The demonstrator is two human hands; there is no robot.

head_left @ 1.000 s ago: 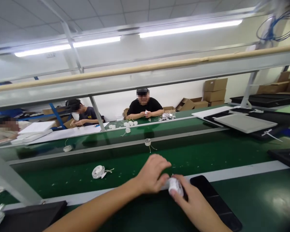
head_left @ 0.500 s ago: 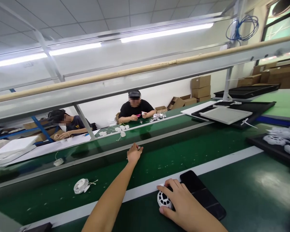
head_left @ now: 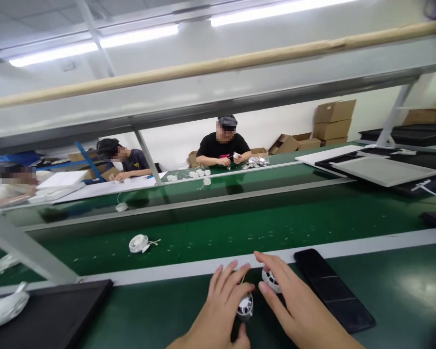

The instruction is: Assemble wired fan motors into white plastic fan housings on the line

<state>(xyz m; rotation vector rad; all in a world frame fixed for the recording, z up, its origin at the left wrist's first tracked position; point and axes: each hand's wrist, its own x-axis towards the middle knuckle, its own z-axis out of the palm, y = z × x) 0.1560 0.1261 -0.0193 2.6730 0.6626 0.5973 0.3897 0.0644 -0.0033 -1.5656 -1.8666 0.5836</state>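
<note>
Spoked round part is showing between the thumb and bent fingers of the left hand, over the green surface, not far from its far edge. Its slotted face is turning up toward the camera, and the left index finger is covering its top. The left fingers are spreading apart and touching the part, but whether they are gripping it or only resting on it, I cannot tell. Just to its right, a white slotted cap is sitting half hidden behind the right hand. That hand's thumb and index finger are curving around the cap from either side; how firmly they are holding it, I cannot tell. The two pieces are staying apart, with a narrow gap between them.

Right of the right hand, a black slab is lying flat and slanting, its upper end reaching the pale strip that is running along the surface's far edge. Toward the surface's left edge, a black tray is carrying a white piece.

Beyond the strip, a white ring-shaped part with loose wires is lying on a green belt. Across from it, a co-worker in a black shirt is handling small parts beside a silvery heap.
</note>
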